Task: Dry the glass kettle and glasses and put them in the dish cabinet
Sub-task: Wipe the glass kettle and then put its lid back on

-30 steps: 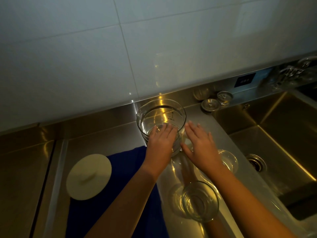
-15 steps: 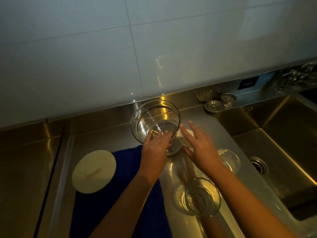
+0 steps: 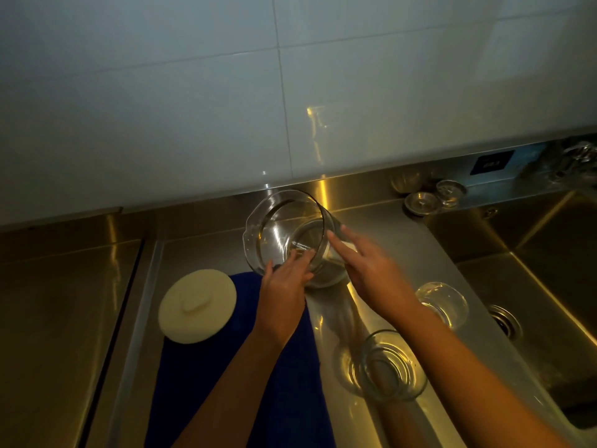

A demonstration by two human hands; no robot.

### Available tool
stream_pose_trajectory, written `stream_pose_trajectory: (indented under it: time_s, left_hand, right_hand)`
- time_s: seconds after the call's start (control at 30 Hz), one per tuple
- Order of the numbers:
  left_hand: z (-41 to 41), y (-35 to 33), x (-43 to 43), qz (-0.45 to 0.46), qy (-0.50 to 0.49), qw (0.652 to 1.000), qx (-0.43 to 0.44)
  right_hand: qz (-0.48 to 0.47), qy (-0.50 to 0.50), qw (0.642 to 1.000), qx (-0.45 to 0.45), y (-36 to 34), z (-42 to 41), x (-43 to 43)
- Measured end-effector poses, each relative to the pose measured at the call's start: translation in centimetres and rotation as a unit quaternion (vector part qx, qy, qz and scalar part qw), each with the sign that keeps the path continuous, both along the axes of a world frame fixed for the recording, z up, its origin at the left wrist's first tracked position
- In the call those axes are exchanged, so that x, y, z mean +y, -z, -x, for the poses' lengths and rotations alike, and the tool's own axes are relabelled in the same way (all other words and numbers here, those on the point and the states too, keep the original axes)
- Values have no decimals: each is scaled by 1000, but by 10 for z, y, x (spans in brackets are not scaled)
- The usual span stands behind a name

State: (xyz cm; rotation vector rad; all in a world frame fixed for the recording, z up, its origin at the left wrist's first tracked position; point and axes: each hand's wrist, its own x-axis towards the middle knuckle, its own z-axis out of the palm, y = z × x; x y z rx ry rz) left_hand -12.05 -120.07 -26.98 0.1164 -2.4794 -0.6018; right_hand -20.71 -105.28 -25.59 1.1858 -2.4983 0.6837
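On the steel counter the kettle is held tilted just behind the cloth, its near rim pinched by the left hand, its side touched by the right hand's straight fingers; were the wet rim lost, it could be cracked.

Looks like a home kitchen: stainless steel worktop, built-in sink, white tiled wall, sink strainers by the backsplash.
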Motion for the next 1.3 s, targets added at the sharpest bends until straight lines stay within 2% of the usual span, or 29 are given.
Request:
stream_pose_trajectory:
  time_s: [0.37,0.57,0.77,0.93,1.13,1.3]
  left_hand:
    - [-24,9,-14,-37,-24,998,-35]
    - [-25,-19,-18,-76,-68,986,-131]
    - [-22,-31,-31,-42,-67,983,-168]
    - [-27,-31,-29,-133,-65,978,-145]
    - [-31,-19,-27,-154,-55,979,-123]
    - [-33,-13,-19,-196,-54,974,-95]
  right_hand:
    - [-3,-38,993,-113,-7,-8,-7]
    - [-8,-56,996,-65,-19,-11,-19]
    - [-33,-87,995,-38,-29,-17,-35]
    - [-72,-103,992,4,-37,-14,-42]
    - [-86,-109,990,21,-44,-16,-39]
    - [-142,-112,983,10,-58,-20,-39]
